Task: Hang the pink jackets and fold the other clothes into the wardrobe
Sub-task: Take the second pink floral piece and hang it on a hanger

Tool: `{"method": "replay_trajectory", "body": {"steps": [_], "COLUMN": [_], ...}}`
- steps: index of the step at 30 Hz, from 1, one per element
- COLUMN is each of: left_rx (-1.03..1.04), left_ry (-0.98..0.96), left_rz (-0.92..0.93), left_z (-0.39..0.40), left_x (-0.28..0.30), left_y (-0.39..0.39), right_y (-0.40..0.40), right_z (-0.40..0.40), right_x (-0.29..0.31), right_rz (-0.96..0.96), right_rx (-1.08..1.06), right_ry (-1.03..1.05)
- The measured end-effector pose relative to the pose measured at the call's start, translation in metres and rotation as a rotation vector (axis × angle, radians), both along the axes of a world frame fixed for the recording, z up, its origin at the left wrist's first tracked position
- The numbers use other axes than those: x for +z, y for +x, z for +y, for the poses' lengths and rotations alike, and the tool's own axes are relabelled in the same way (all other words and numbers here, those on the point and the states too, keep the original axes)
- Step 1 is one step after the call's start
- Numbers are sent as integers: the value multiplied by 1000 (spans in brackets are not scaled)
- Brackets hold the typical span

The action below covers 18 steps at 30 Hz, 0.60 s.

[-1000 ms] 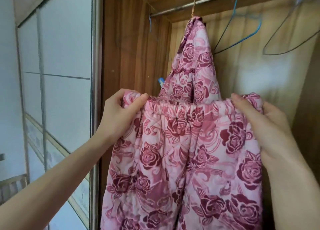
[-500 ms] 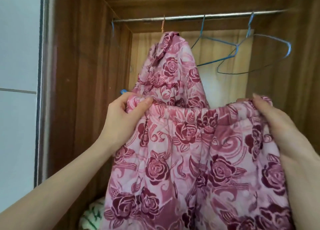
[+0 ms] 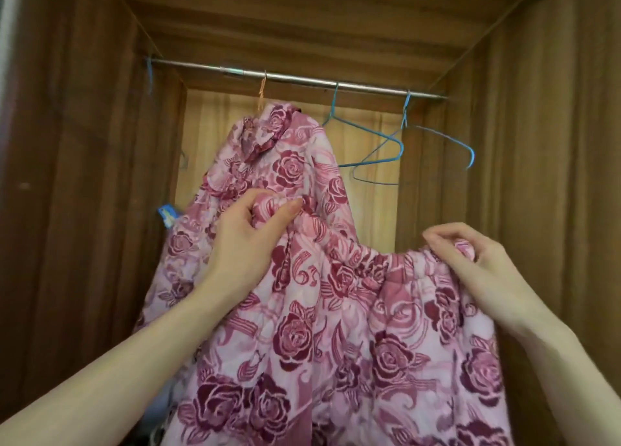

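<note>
A pink rose-print quilted jacket [image 3: 285, 163] hangs from an orange hanger hook [image 3: 262, 91] on the metal rail [image 3: 302, 80] inside the wooden wardrobe. In front of it I hold up a matching pink rose-print garment [image 3: 353, 345] by its elastic gathered edge. My left hand [image 3: 248, 234] pinches the left end of that edge, raised against the hanging jacket. My right hand [image 3: 470, 257] grips the right end, lower and nearer the wardrobe's right wall. The garment's lower part runs out of view at the bottom.
Two bare blue wire hangers [image 3: 373, 143] [image 3: 437, 143] hang on the rail right of the jacket. Wooden wardrobe walls [image 3: 84, 177] close in on both sides. A small blue tag [image 3: 167, 214] shows by the jacket's left side.
The view has tilted up and right, showing the whole rail. My left hand has lifted its end of the garment higher, against the hanging jacket; my right hand has curled tighter on its end.
</note>
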State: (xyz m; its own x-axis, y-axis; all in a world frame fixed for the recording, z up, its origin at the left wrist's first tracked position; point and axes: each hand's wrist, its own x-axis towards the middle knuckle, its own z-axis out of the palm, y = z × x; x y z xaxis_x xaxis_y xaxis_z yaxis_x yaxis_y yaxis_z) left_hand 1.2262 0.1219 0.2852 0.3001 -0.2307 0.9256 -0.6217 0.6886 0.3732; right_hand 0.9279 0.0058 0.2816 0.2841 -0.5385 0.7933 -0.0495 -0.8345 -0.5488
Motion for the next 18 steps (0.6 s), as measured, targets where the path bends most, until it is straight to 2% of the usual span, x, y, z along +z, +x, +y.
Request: {"method": "replay_trajectory", "body": {"steps": [3, 5, 7, 9, 11, 13, 15, 18], "left_rx": [-18, -16, -5, -7, -31, -60, -81, -76], "left_ry": [5, 28, 46, 50, 53, 61, 65, 73], "left_rz": [-32, -42, -43, -60, -89, -107, -106, -103], "left_z": [-5, -8, -12, -11, -7, -4, 0, 7], "left_x": [8, 12, 14, 17, 20, 23, 26, 28], "left_y": [5, 6, 6, 5, 5, 7, 9, 13], "right_y": [14, 29, 48, 69, 89, 105, 116, 128], "right_z": [0, -4, -10, -16, -19, -22, -26, -33], "right_x": [25, 59, 103, 147, 181, 202, 215, 222], "right_rz": [-46, -67, 34, 211, 395, 529, 595, 526], "right_rx": [-104, -285, -501, -724, -914, -997, -962, -795], "right_ry": [-97, -298, -507, -595, -559, -469, -362, -192]}}
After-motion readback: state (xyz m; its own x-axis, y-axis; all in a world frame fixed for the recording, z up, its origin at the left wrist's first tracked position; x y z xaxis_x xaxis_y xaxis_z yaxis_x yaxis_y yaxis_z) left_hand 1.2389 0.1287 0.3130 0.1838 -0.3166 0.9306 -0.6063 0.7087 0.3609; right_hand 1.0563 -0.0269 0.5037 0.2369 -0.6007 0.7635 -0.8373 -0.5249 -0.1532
